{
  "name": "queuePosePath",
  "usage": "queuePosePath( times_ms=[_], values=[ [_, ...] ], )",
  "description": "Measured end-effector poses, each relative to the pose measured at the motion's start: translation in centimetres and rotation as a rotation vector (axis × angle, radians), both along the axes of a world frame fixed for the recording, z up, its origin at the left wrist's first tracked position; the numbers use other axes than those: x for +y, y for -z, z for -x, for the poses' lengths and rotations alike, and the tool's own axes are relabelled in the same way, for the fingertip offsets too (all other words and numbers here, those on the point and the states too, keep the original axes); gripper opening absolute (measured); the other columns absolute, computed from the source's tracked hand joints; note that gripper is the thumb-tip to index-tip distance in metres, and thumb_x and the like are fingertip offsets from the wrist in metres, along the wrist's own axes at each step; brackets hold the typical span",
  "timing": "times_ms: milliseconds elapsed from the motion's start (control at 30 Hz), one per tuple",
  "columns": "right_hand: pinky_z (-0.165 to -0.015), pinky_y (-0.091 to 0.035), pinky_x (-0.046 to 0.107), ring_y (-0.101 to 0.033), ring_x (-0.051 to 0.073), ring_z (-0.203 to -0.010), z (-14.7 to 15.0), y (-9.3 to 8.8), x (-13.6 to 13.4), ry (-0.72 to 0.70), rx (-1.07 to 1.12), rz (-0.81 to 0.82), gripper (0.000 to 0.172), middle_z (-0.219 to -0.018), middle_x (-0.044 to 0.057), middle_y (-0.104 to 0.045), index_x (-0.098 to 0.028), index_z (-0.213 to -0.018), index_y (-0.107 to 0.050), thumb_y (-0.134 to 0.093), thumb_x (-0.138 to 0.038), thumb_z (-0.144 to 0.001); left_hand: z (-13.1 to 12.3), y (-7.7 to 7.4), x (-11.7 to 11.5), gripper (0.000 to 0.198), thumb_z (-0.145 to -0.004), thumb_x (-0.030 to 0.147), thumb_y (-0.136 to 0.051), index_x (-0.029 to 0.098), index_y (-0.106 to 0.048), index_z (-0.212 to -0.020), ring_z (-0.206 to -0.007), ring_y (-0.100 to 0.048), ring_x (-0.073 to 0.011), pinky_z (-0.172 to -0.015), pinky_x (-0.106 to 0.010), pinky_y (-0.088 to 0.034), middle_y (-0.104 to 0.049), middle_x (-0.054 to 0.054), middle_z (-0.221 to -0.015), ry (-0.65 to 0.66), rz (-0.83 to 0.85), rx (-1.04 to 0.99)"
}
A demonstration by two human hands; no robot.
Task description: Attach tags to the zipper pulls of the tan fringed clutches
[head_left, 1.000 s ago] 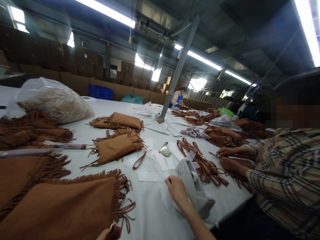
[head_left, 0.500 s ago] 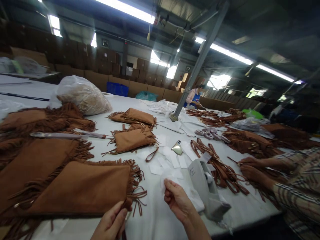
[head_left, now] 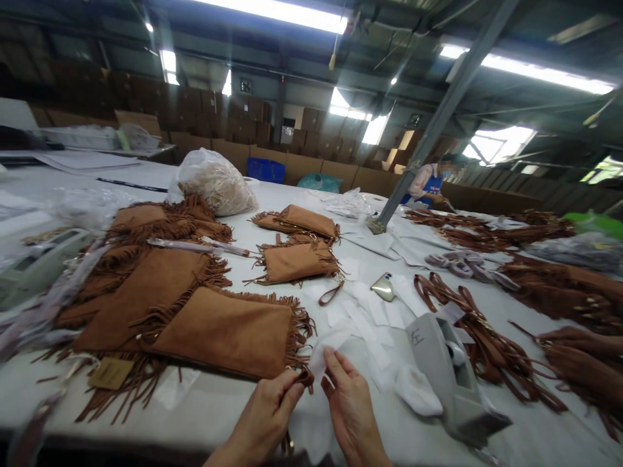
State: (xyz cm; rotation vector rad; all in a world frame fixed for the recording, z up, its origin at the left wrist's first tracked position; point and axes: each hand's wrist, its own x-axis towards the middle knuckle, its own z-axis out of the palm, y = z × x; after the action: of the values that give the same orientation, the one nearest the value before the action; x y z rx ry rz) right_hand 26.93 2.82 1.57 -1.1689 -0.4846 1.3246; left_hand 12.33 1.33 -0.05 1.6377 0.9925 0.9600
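Observation:
My left hand [head_left: 267, 408] is closed on a brown strap [head_left: 305, 378], whose looped end sticks out past the fingertips. A metal fitting [head_left: 290, 445] hangs below that hand. Close beside it, my right hand [head_left: 348, 395] pinches a thin white sheet [head_left: 318, 358] between thumb and fingers. The sheet is near the strap's loop; whether they touch I cannot tell. A brown fringed bag [head_left: 226, 331] lies flat just beyond my left hand, partly over another fringed bag [head_left: 146, 298]. Loose white pieces [head_left: 372, 324] are spread beyond my right hand.
A grey tape dispenser [head_left: 438, 363] stands right of my hands, beside brown straps [head_left: 479, 337] and a phone [head_left: 383, 286]. Smaller fringed bags [head_left: 294, 261] lie farther back, before a metal post [head_left: 428, 136]. Another person's hands [head_left: 579, 357] work at right; a co-worker [head_left: 426, 185] is behind.
The view has swung left, so things appear farther right. My right hand has brought the white sheet closer to my left hand, and the strap's loop now shows at the left fingertips.

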Motion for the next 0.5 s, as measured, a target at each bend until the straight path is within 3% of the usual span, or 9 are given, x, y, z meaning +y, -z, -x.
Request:
queuePosePath(
  times_ms=[133,333,500],
  values=[
    [-0.056,-0.044,0.02,-0.055,0.01,-0.062,0.7,0.0,-0.3,0.047,-0.032,-0.025,0.031,-0.08,0.0,-0.069,-0.017,-0.084,-0.07,-0.082,-0.032,-0.06,0.0,-0.1,-0.2,0.031,-0.094,0.034,-0.039,0.018,-0.065,-0.091,-0.076,-0.061,-0.0162,-0.069,-0.021,-0.04,-0.066,-0.002,-0.08,-0.022,-0.021,0.033],
    [-0.054,-0.043,0.023,-0.053,0.011,-0.056,1.0,0.9,-0.5,-0.028,-0.133,-0.067,0.032,-0.074,0.001,-0.068,-0.016,-0.083,-0.07,-0.081,-0.037,-0.061,0.1,0.0,0.0,0.03,-0.093,0.031,-0.04,0.016,-0.06,-0.076,-0.061,-0.05,-0.0123,-0.058,-0.022,-0.033,-0.053,0.002,-0.064,-0.076,-0.024,0.087],
    [-0.059,-0.045,0.024,-0.055,0.013,-0.062,1.1,1.5,-0.6,-0.093,-0.246,-0.115,0.032,-0.071,0.001,-0.067,-0.015,-0.085,-0.07,-0.079,-0.038,-0.064,0.4,0.5,0.3,0.028,-0.092,0.033,-0.04,0.018,-0.052,-0.072,-0.057,-0.046,-0.0117,-0.056,-0.023,-0.03,-0.047,0.004,-0.059,-0.104,0.002,0.071]
  ],
)
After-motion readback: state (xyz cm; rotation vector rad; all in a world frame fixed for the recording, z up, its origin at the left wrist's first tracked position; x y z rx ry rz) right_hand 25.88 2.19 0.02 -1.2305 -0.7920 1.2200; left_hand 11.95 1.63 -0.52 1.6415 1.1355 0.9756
